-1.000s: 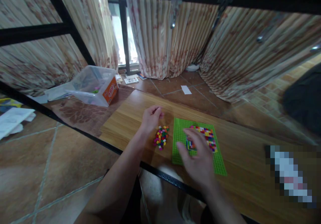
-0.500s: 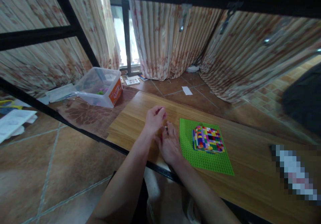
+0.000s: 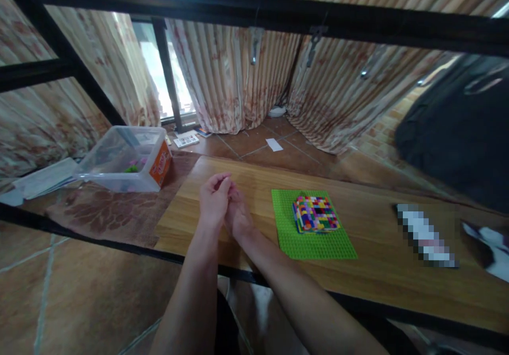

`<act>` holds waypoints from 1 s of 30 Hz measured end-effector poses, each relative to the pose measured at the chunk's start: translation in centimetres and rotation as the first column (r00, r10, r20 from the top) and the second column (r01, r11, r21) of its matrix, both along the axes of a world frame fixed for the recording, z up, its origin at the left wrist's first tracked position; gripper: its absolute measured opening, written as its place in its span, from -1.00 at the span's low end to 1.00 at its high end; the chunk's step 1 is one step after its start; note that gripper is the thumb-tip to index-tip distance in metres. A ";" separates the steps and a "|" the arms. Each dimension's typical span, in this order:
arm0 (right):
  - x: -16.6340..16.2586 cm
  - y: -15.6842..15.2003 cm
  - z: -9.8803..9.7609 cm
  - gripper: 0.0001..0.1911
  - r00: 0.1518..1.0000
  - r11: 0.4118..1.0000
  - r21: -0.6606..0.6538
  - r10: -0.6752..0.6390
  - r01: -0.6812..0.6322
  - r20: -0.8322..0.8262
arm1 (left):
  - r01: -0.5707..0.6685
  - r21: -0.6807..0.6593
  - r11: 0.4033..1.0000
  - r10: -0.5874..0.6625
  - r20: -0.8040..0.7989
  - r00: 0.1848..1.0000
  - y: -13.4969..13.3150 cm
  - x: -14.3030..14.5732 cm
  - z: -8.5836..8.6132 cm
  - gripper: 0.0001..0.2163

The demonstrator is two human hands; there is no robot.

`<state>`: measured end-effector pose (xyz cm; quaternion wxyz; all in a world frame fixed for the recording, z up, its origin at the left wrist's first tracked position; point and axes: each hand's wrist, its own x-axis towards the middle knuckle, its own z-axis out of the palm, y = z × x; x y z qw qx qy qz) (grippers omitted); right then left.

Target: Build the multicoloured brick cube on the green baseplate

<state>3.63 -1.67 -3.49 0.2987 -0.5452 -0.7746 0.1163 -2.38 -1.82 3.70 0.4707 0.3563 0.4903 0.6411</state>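
My left hand point(image 3: 214, 200) is held over the left part of the table, its fingers curled into a pinch. Whatever it may hold is too small or hidden to make out. My right hand point(image 3: 238, 214) meets it from the right, turned with the palm side up and its fingers bent in against the left hand. Its fingertips are partly covered, so any contents are hidden. Right of both hands, a green baseplate point(image 3: 284, 238) lies flat on the table. On it stands a hollow, box-like block of multicoloured building bricks point(image 3: 316, 214), which neither hand touches.
A wooden table point(image 3: 369, 270) carries all this. A clear plastic bin point(image 3: 119, 180) with an orange label and a few pieces inside stands on a patterned mat at left. A blurred-out item point(image 3: 427, 238) lies at right. A black metal bar point(image 3: 238, 5) crosses above.
Both hands have come together; the right has left the tabletop beside the baseplate and turned palm up against the left. My view has swung right, shifting the scene leftward.
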 end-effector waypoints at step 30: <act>1.2 -1.7 3.9 -0.70 0.919 0.988 -0.157 0.062 0.000 0.388 | -0.086 -0.098 0.991 0.062 -0.225 0.972 1.6 -1.7 -3.8 -0.76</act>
